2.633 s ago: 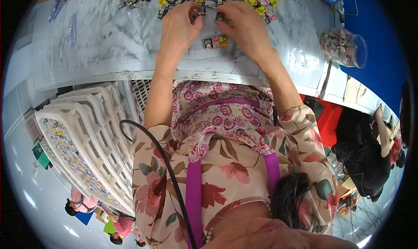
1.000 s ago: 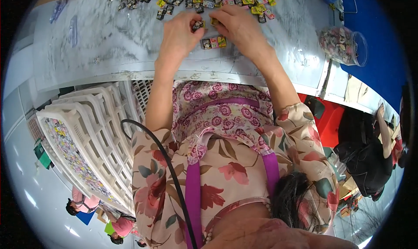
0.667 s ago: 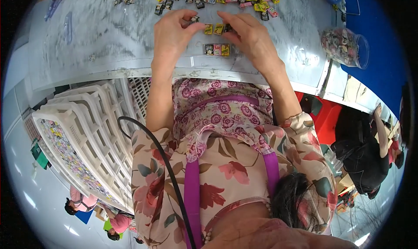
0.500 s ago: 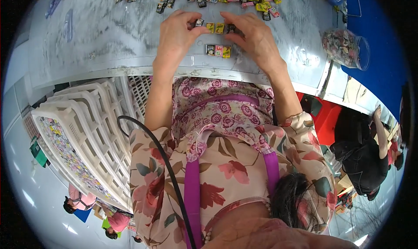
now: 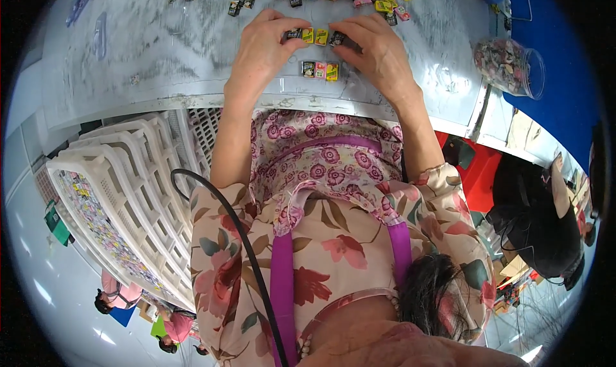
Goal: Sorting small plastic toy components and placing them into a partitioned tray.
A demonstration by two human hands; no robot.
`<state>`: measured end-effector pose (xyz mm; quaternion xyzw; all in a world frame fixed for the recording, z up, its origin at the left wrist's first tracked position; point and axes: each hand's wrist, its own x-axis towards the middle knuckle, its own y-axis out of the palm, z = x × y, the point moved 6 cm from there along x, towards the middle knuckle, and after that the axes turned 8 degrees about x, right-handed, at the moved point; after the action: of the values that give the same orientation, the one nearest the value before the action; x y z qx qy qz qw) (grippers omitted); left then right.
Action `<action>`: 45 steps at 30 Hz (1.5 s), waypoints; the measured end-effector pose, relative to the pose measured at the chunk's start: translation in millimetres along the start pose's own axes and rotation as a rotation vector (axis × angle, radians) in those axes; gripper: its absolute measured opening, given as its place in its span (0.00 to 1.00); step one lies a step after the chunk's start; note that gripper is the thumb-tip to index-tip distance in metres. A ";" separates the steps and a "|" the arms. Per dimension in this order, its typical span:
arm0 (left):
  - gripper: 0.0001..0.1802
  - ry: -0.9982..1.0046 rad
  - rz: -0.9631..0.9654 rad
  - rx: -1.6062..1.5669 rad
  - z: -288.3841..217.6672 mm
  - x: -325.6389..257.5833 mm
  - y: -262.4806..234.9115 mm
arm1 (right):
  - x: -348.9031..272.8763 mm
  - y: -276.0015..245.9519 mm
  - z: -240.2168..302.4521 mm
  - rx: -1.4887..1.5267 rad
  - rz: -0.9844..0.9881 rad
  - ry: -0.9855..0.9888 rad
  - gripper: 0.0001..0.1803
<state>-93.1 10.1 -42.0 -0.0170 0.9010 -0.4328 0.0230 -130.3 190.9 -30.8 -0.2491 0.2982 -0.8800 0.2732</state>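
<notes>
Near the grey table (image 5: 160, 52) edge, left hand (image 5: 260, 49) and right hand (image 5: 378, 52) pinch a packet row (image 5: 314, 35).

The tabletop (image 5: 160, 46) is pale grey, mottled with whitish scuffs. On it, between the hands, lies a row of small packets (image 5: 314, 35) in yellow and black, with a second row (image 5: 320, 69) nearer the tabletop's front edge in black, pink and yellow. Left of the tabletop stand white slotted crates (image 5: 122, 193), and at its right end a clear jar (image 5: 510, 65) holds multicoloured pieces against blue.
</notes>
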 end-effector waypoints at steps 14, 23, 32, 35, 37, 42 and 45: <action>0.16 -0.070 -0.049 0.038 10.0 -5.1 -11.3 | 14.9 30.7 14.9 0.015 0.000 -0.066 0.21; 0.15 -0.035 0.031 0.028 -2.3 -6.8 -3.7 | 2.7 7.3 0.3 -0.038 -0.031 -0.055 0.20; 0.11 0.246 -0.176 0.093 -60.3 49.4 -9.5 | 20.4 -29.4 -19.6 -0.265 -0.217 -0.099 0.13; 0.08 0.248 -0.099 0.150 -64.3 63.3 1.5 | 21.3 -29.5 -20.8 -0.289 -0.245 -0.137 0.12; 0.08 0.252 -0.101 0.217 -58.8 63.8 5.4 | 24.3 -29.4 -10.7 -0.317 -0.185 -0.139 0.12; 0.13 0.214 -0.275 -0.005 -35.5 48.6 -17.6 | 12.7 -35.1 -7.9 -0.148 -0.264 -0.080 0.11; 0.13 -0.046 -0.170 0.097 -15.9 16.2 -30.9 | 4.7 -24.0 -0.6 0.011 -0.282 0.031 0.11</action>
<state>-109.9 2.4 -8.4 -0.1024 0.8736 -0.4757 0.0078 -142.1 204.4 -14.0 -0.2734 0.2597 -0.9150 0.1432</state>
